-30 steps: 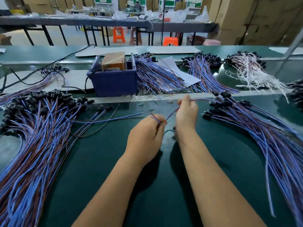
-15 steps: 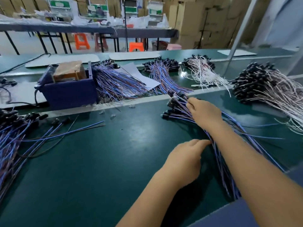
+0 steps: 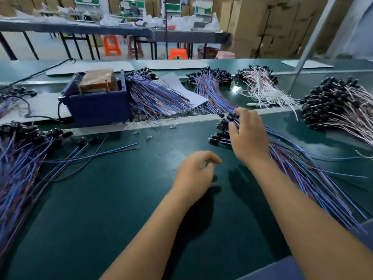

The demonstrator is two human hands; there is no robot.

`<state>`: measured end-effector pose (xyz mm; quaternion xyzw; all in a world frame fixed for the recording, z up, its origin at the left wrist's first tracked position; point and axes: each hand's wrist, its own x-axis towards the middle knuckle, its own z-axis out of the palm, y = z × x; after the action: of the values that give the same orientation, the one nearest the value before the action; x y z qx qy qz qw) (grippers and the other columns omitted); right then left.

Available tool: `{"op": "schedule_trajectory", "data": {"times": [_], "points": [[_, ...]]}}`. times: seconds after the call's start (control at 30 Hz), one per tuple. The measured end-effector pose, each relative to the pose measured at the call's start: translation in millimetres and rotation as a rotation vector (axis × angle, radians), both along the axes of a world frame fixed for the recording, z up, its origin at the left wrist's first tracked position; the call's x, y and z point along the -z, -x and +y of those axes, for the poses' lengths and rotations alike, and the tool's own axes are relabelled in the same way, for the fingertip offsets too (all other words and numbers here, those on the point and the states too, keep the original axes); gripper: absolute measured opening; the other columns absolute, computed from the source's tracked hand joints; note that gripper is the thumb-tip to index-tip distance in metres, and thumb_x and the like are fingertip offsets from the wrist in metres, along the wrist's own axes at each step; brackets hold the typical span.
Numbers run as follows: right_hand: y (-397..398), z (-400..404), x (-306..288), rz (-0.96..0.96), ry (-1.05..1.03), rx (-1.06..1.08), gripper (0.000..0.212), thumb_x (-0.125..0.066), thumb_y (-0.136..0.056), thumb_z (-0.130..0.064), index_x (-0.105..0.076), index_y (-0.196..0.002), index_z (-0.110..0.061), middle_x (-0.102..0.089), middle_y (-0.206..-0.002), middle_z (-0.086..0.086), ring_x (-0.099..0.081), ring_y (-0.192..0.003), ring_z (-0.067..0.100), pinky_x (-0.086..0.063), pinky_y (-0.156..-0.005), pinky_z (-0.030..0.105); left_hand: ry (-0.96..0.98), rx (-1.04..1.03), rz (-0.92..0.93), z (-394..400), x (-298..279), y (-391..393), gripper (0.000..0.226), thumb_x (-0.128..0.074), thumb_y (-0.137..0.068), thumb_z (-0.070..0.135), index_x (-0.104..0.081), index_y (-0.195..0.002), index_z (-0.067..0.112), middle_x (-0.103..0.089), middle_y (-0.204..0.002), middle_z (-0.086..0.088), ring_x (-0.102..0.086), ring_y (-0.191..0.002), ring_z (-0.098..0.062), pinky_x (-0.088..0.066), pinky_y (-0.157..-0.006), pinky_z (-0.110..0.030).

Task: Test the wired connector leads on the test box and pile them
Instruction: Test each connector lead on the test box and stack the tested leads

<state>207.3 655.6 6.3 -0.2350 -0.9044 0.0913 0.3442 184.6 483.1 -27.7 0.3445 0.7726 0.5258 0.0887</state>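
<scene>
The right hand point(image 3: 249, 136) rests on the connector end of the right-side pile of blue leads point(image 3: 298, 168), its fingertips curled onto the black connectors point(image 3: 222, 128); whether it grips one cannot be told. The left hand point(image 3: 194, 174) hovers above the green table point(image 3: 121, 199), fingers loosely curled, holding nothing. The blue test box point(image 3: 99, 107) stands at the table's far left, beside a second pile of leads point(image 3: 22, 164).

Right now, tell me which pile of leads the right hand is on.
The blue-wired pile at near right: the right hand rests on its black connector ends. The other piles lie untouched, and the left hand holds nothing.
</scene>
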Motion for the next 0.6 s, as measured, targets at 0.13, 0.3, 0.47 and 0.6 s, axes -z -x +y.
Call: {"op": "schedule_trajectory", "data": {"times": [0.13,0.3,0.47,0.6], "points": [[37,-62,9,-0.024,0.006,-0.204,0.032,-0.056,-0.092,-0.014,-0.055,-0.123,-0.007,-0.052,-0.114,0.016,-0.049,-0.106,0.033,-0.039,-0.081,0.039,-0.079,-0.367,-0.037,-51,-9,56,0.036,-0.046,-0.088,0.003,-0.063,-0.074,0.031,-0.052,-0.055,0.016,-0.044,-0.045,-0.002,-0.035,-0.053,-0.022],[89,-152,26,-0.115,0.095,-0.462,0.03,-0.055,-0.092,-0.016,-0.06,-0.121,-0.013,-0.053,-0.116,0.01,-0.046,-0.11,0.028,-0.034,-0.089,0.033,-0.091,-0.693,0.017,-123,-1,106,0.031,-0.044,-0.089,0.003,-0.066,-0.079,0.023,-0.056,-0.074,0.008,-0.048,-0.058,-0.008,-0.036,-0.056,-0.026],[123,-220,35,-0.207,0.153,-0.541,0.028,-0.051,-0.093,-0.015,-0.061,-0.119,-0.016,-0.054,-0.116,0.01,-0.046,-0.111,0.029,-0.039,-0.094,0.04,-0.285,-0.895,-0.143,-152,4,127,0.029,-0.044,-0.09,0.007,-0.062,-0.078,0.026,-0.057,-0.071,0.003,-0.047,-0.058,-0.011,-0.035,-0.053,-0.028],[128,-221,42,-0.288,0.014,-0.553,0.03,-0.046,-0.094,-0.017,-0.062,-0.12,-0.018,-0.055,-0.116,0.01,-0.046,-0.109,0.03,-0.039,-0.09,0.039,-0.083,-0.857,-0.118,-148,7,134,0.024,-0.048,-0.089,0.014,-0.061,-0.079,0.032,-0.065,-0.09,0.0,-0.055,-0.071,-0.014,-0.037,-0.059,-0.029]]}}
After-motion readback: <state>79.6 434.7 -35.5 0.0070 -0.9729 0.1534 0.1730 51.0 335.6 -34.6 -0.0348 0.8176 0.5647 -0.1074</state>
